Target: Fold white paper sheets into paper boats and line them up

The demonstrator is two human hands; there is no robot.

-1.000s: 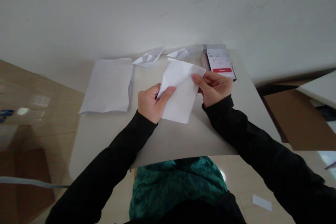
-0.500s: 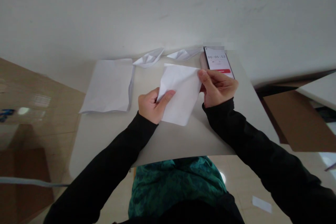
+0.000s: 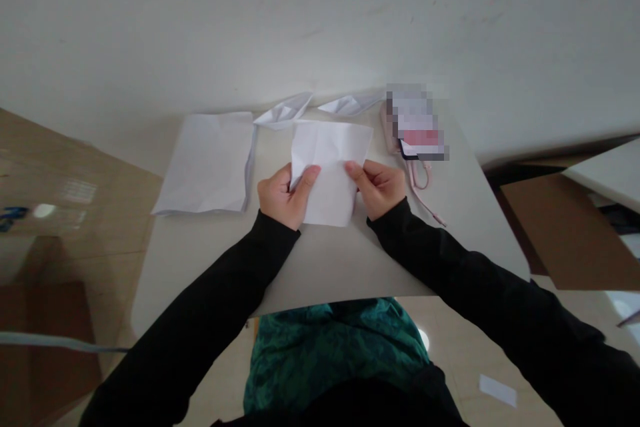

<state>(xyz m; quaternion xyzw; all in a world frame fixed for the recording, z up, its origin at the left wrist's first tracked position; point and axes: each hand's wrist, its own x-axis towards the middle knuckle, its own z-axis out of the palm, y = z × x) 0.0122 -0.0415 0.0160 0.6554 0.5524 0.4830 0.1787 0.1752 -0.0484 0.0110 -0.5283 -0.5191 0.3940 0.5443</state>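
A folded white paper (image 3: 330, 193) is held up above the table between my two hands. My left hand (image 3: 287, 195) pinches its left edge, thumb on the front face and fingers behind. On the right edge my right hand (image 3: 377, 187) grips it the same way, thumb lying on the face. Just beyond the paper, two folded paper boats (image 3: 286, 111) (image 3: 347, 105) lie along the wall. A stack of white sheets (image 3: 207, 163) rests to the left of my left hand.
The white table (image 3: 330, 273) stands against a wall. At its back right lie a blurred-out phone (image 3: 417, 120), a pink object beneath it and a pink cable (image 3: 425, 199). Cardboard boxes (image 3: 570, 230) stand right of the table, another (image 3: 50, 347) at the lower left.
My right hand has moved left and down from the paper's upper right corner to its right edge. The paper has turned more upright, and the pink cable has come into view.
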